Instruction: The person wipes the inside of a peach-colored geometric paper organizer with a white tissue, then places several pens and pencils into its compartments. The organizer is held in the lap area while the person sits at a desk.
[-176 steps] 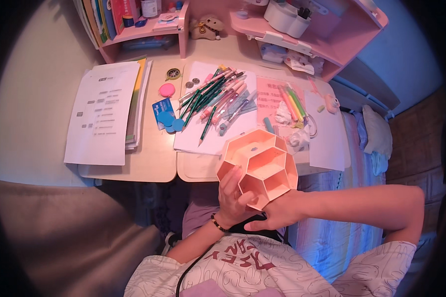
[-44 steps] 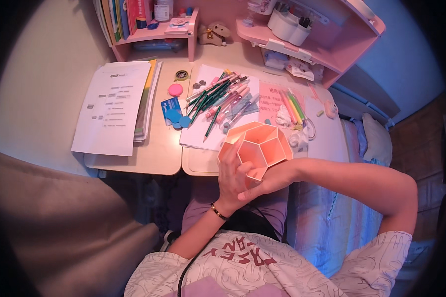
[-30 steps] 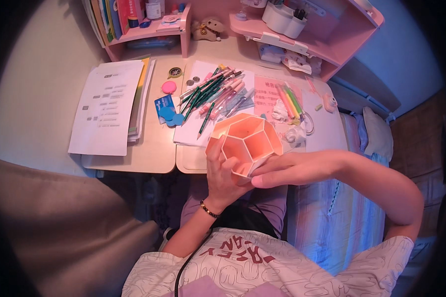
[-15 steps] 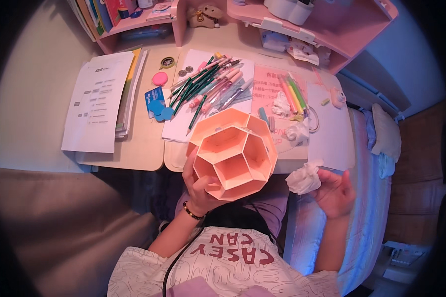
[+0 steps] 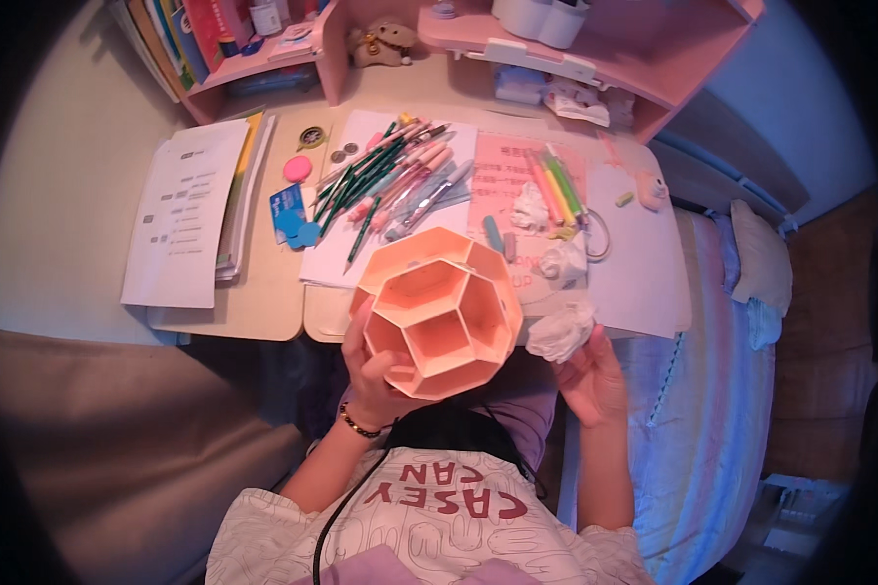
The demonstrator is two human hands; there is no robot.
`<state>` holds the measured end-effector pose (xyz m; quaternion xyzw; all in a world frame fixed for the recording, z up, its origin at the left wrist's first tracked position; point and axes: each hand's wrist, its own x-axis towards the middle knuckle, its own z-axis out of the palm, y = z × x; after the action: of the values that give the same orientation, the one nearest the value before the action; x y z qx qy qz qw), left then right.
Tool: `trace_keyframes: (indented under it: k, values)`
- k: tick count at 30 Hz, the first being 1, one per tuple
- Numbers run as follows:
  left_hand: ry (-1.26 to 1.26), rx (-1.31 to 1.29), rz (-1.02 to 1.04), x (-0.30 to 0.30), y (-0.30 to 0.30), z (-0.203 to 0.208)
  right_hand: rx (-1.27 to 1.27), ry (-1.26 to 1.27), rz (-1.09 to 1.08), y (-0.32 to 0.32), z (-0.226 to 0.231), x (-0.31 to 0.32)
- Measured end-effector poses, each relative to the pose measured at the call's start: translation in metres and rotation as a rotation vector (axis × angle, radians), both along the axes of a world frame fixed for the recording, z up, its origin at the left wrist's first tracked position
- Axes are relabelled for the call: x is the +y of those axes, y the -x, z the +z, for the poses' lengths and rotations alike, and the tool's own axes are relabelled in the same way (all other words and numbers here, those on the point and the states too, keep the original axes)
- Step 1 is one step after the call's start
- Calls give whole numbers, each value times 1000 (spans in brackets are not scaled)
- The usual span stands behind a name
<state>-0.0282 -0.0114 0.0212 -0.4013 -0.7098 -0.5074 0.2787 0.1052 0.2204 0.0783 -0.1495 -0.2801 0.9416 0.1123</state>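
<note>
My left hand (image 5: 378,375) is closed round the left side of a peach-coloured pen organizer (image 5: 494,292) with several angular compartments. The organizer is held up at the desk's front edge, its openings facing me, and the compartments that show have no pens in them. To its right, my right hand (image 5: 593,378) pinches a crumpled white tissue (image 5: 560,331) by its edge. On the desk behind lies a heap of green pencils (image 5: 369,185) and pink and clear pens (image 5: 429,180). Two more crumpled tissues (image 5: 530,207) rest beside several highlighters (image 5: 563,185).
Stacked papers (image 5: 187,210) lie on the left of the desk. Near them are a blue card (image 5: 288,213), a pink round object (image 5: 298,169) and a tape roll (image 5: 311,137). A pink shelf (image 5: 644,73) borders the back. A bed (image 5: 698,419) stands at the right.
My right hand has brought the tissue left, closer to the organizer. The organizer and my left hand sit slightly further left in view, as the whole scene has shifted that way.
</note>
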Motion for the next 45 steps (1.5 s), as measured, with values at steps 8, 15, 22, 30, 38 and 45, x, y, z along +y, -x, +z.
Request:
trace_keyframes:
  k: [8, 15, 22, 30, 38, 45]
  values:
    - [135, -228, -232, -14, 41, 26, 43, -10, 17, -2, 3, -2]
    - [241, -227, -152, -28, 37, 75, 59, -61, 12, -1, 8, -17]
    - [44, -1147, -595, -5, -51, 99, 120, 3, 133, -6, 14, -40]
    - [-238, -1204, -531, 16, -67, 74, -122, -1138, -140, -17, 32, -67]
    - [171, -717, -553, 10, -48, 104, -73, -1335, -152, -21, 38, -74]
    - [350, -69, 283, 9, -7, 107, -199, -1089, -382, 7, 59, -36]
